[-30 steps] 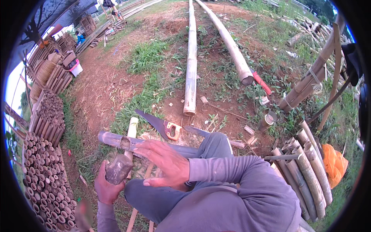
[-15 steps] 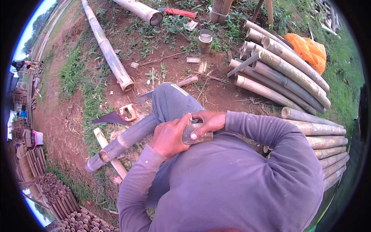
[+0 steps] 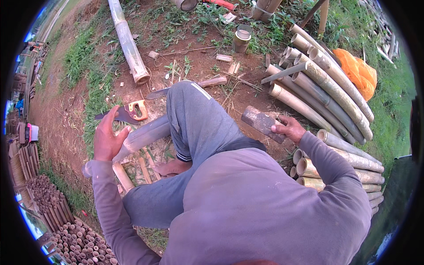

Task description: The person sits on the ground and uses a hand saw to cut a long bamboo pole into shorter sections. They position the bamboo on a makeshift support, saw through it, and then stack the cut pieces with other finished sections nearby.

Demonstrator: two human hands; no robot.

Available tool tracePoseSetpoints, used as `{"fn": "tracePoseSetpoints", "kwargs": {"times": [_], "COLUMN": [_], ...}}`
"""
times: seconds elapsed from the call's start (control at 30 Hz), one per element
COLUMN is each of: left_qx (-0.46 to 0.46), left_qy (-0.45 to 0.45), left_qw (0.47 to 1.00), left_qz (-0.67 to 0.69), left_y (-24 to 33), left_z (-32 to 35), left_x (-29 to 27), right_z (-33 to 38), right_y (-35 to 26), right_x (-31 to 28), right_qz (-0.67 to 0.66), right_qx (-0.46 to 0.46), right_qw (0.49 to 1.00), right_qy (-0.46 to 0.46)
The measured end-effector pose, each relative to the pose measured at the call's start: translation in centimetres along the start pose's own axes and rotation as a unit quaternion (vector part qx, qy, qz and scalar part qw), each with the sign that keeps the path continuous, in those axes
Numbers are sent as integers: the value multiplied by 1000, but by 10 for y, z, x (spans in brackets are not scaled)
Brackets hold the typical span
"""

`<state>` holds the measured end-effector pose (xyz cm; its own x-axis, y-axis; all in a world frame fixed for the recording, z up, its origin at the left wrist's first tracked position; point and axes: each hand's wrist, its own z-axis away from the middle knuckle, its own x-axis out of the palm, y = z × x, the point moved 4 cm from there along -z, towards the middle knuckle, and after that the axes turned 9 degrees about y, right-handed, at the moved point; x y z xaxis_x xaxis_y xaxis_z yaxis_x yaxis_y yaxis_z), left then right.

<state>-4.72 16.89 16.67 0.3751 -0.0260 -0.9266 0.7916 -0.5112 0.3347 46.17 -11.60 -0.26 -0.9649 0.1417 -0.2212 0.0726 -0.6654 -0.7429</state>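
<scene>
The dark grey-brown, rectangular block [image 3: 260, 123] could slip and drop beside the raised knee in grey-blue trousers [image 3: 191, 104] if the right hand [image 3: 290, 129] loosens, since it pinches only 1 end, thumb on the upper face, out to the right of that knee. The right elbow bends outward, while the left forearm reaches forward, its hand [image 3: 108, 140] holding nothing, fingers and thumb spread beside the round, grey bamboo pole [image 3: 149, 135]; whether they touch it, I cannot tell.
</scene>
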Motion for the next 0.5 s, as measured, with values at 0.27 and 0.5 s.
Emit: {"fn": "tracePoseSetpoints", "kwargs": {"times": [0.27, 0.5], "left_qx": [-255, -287], "left_qy": [-172, -135], "left_qw": [951, 945], "left_qz": [23, 74], "left_y": [-81, -84], "left_z": [89, 115], "left_x": [27, 14], "right_z": [-70, -92], "right_y": [75, 45], "right_x": [15, 33], "right_qz": [511, 624], "right_qx": [79, 71], "right_qw": [839, 778], "right_qy": [171, -15]}}
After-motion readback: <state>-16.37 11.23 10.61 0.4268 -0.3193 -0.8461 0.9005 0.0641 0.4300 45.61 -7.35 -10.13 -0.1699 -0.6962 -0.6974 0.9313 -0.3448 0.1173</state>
